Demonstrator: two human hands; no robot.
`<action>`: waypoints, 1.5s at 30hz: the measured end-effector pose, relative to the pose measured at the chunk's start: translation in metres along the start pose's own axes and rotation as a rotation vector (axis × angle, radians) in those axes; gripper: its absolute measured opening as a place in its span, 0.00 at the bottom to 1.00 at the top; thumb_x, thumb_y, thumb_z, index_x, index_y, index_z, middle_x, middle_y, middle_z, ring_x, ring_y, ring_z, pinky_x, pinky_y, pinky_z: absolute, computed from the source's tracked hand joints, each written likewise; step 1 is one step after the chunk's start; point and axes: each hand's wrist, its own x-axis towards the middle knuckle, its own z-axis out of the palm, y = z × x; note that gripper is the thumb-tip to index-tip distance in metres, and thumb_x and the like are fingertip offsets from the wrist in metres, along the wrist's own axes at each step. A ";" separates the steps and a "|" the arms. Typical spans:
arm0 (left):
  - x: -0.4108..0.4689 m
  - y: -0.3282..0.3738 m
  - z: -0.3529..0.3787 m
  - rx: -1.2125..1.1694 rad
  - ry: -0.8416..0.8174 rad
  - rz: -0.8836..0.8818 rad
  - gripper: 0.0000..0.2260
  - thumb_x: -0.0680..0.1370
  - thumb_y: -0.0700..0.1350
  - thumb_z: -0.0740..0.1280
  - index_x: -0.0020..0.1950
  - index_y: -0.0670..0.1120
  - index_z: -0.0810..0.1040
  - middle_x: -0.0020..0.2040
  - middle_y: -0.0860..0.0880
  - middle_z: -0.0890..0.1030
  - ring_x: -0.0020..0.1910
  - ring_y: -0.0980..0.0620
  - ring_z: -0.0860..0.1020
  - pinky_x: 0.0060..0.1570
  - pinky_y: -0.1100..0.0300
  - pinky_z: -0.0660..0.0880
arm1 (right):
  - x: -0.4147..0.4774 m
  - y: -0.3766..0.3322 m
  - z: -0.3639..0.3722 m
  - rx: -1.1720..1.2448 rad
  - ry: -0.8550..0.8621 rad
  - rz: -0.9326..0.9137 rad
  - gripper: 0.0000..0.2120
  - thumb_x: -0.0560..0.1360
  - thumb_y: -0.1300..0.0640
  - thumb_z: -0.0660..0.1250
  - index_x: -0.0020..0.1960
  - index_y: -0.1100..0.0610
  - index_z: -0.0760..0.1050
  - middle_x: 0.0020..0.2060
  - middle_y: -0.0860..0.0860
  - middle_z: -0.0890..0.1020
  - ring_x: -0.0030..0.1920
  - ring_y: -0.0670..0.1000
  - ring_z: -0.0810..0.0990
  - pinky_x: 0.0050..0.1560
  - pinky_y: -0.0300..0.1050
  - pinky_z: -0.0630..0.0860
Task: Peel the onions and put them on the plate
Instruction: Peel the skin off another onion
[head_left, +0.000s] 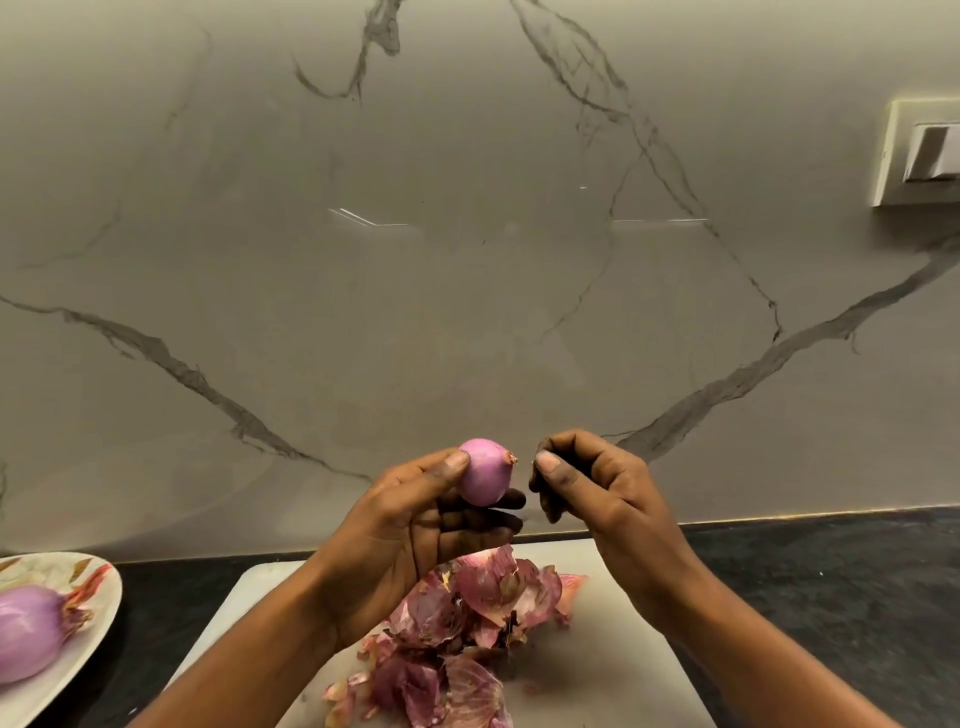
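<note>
One peeled onion sits pinched in your left hand; your right hand curls closed just beside it. Skins lie piled below both hands.

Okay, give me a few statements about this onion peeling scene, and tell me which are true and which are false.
1. The left hand holds a peeled small onion. True.
2. The plate has nothing on it. False: a larger peeled onion lies on it.
3. Onion skins lie piled on the white cutting board. True.
4. The right hand grips a knife. False: no knife shows; its fingers are curled beside the small onion, not touching it.
5. The plate sits at the right edge of the view. False: it is at the lower left.
</note>
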 end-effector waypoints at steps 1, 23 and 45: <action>0.000 0.000 0.000 -0.011 0.015 0.001 0.20 0.84 0.50 0.67 0.70 0.38 0.78 0.62 0.31 0.83 0.59 0.33 0.84 0.60 0.47 0.83 | 0.000 0.000 0.000 -0.003 0.015 0.016 0.08 0.84 0.60 0.65 0.49 0.61 0.79 0.40 0.55 0.81 0.40 0.49 0.78 0.44 0.42 0.78; 0.003 -0.004 -0.002 0.066 0.076 0.081 0.22 0.77 0.39 0.76 0.70 0.43 0.78 0.64 0.40 0.84 0.59 0.35 0.85 0.59 0.49 0.84 | -0.002 -0.002 0.001 -0.111 0.096 0.035 0.08 0.75 0.59 0.76 0.53 0.53 0.87 0.44 0.47 0.89 0.47 0.46 0.88 0.45 0.35 0.81; 0.002 -0.004 0.001 0.034 0.042 0.015 0.16 0.81 0.45 0.67 0.67 0.45 0.84 0.63 0.35 0.83 0.56 0.38 0.83 0.54 0.50 0.85 | -0.003 -0.001 0.004 -0.156 -0.040 -0.079 0.06 0.81 0.57 0.67 0.54 0.54 0.83 0.41 0.42 0.84 0.44 0.42 0.81 0.47 0.37 0.79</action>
